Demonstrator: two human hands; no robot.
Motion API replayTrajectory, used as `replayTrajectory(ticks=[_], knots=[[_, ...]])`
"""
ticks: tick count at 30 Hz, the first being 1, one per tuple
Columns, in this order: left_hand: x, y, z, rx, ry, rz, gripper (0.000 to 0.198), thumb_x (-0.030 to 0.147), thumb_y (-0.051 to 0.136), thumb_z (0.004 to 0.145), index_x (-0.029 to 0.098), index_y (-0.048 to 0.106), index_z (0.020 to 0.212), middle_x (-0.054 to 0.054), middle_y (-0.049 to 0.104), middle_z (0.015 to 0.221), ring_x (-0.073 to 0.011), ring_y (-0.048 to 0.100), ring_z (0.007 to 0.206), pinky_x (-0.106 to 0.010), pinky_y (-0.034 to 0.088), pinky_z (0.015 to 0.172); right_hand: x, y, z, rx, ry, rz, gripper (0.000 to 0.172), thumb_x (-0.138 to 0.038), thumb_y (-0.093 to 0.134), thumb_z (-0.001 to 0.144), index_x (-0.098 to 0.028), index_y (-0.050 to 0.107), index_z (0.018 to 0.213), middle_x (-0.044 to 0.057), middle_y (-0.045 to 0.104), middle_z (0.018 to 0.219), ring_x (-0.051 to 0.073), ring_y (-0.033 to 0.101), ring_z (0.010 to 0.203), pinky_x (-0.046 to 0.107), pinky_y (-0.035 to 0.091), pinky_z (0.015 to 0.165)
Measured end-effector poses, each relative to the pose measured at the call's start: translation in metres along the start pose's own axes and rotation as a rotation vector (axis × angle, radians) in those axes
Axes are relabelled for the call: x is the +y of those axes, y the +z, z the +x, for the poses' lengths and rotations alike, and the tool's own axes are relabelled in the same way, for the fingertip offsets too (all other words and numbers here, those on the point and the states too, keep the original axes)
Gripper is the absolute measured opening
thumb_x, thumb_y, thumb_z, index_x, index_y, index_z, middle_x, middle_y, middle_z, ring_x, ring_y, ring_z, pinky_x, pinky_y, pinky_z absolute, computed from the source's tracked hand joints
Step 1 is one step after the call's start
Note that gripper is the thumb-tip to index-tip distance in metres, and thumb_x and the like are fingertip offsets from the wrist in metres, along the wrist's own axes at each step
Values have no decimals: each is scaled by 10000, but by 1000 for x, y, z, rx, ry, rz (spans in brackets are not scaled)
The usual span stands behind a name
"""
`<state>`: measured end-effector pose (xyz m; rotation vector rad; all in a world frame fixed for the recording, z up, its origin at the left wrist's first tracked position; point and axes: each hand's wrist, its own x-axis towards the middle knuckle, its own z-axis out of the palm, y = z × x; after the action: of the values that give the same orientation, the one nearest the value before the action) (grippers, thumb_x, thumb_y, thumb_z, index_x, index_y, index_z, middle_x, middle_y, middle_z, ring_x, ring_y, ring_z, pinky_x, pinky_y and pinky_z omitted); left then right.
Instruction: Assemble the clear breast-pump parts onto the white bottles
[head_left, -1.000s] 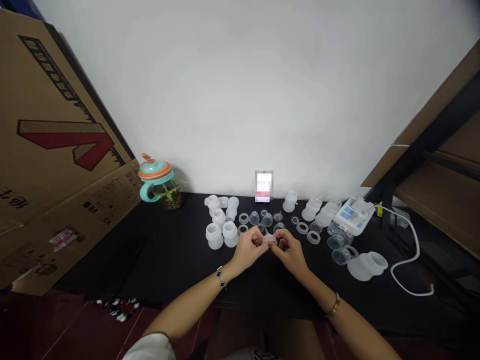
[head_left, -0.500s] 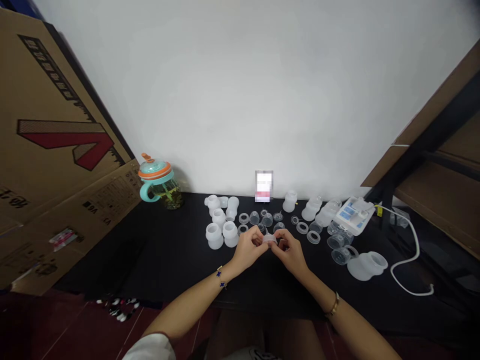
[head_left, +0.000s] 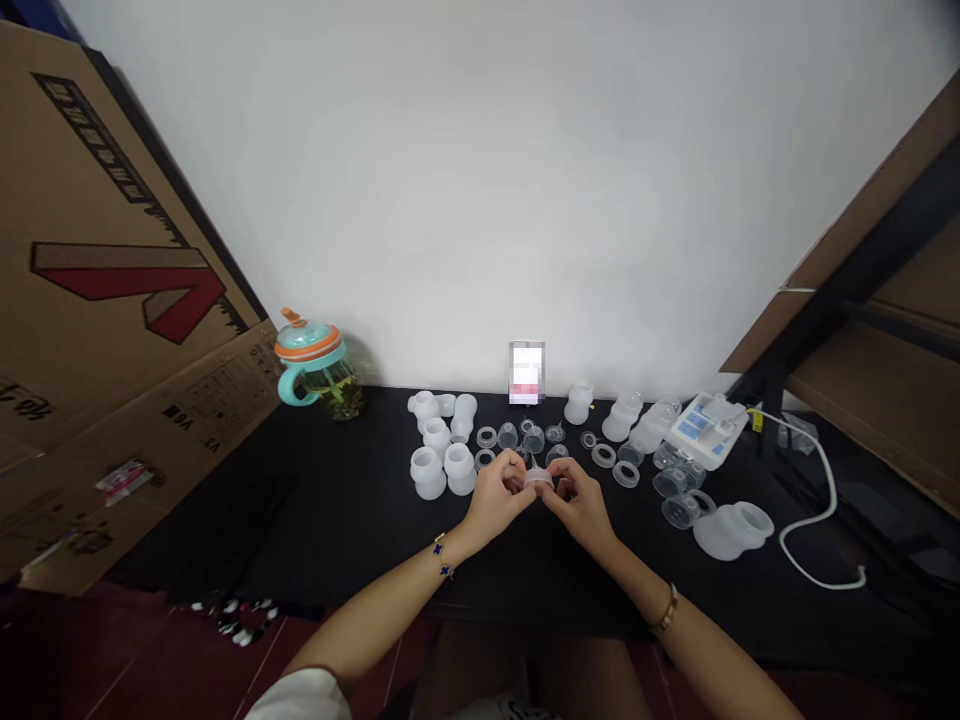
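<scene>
Between my hands, a small whitish ring-shaped piece [head_left: 538, 478] with a pointed tip on top is held just over the black table [head_left: 337, 530]. My left hand [head_left: 495, 495] pinches its left side, and my right hand [head_left: 581, 503] grips the right side. Several translucent rings [head_left: 604, 456] and clear domed caps [head_left: 533, 439] lie beyond and around my fingers. Left of them stand several frosted bottles [head_left: 429, 472]. More frosted bottles [head_left: 622, 416] and clear cups [head_left: 682, 510] are on the right, with one bottle lying on its side [head_left: 731, 531].
A lidded jug [head_left: 315, 370] with leaves inside stands at the back left beside a large cardboard box [head_left: 112, 300]. A phone-like screen [head_left: 526, 373] leans on the wall. On the right are a white device [head_left: 705, 430], its white cable [head_left: 832, 480] and a dark metal frame [head_left: 870, 270].
</scene>
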<state>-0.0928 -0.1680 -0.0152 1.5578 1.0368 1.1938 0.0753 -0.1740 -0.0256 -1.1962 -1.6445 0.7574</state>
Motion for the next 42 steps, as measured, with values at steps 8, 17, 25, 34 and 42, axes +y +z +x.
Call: replayTrajectory(ticks=[8,17,25,34,42], knots=[[-3,0,0,-12,4,-4,240,214,688,777,212,449,798,77,534,577,-93,464,517,-209,349,528,-2,0,0,-2,-15,5,145,-338,654,839,-228,561,860,-76,465,592,93,387,464,230,263,447],[-4,-1,0,-9,9,-5,233,220,697,780,212,465,799,71,544,590,-102,477,538,-217,362,542,-3,1,0,-5,-18,7,141,-336,645,840,-230,553,853,-88,434,567,93,373,448,231,251,444],[-4,-2,0,-12,7,-13,232,243,695,790,213,464,791,76,518,579,-101,463,532,-224,348,544,-4,0,-1,-2,-18,9,140,-333,649,829,-230,556,846,-84,450,571,96,387,451,232,265,447],[-3,-2,1,-19,-1,-8,224,250,687,794,212,465,787,82,493,571,-96,438,515,-220,316,525,-8,0,-1,-1,10,0,147,-355,647,822,-240,558,833,-73,470,578,105,402,452,234,288,440],[-7,-2,0,-15,-6,-10,224,264,691,801,210,474,786,76,511,581,-99,449,522,-218,313,521,-9,-1,-1,-6,-12,1,122,-329,639,823,-236,561,835,-63,505,621,100,406,465,232,298,448]])
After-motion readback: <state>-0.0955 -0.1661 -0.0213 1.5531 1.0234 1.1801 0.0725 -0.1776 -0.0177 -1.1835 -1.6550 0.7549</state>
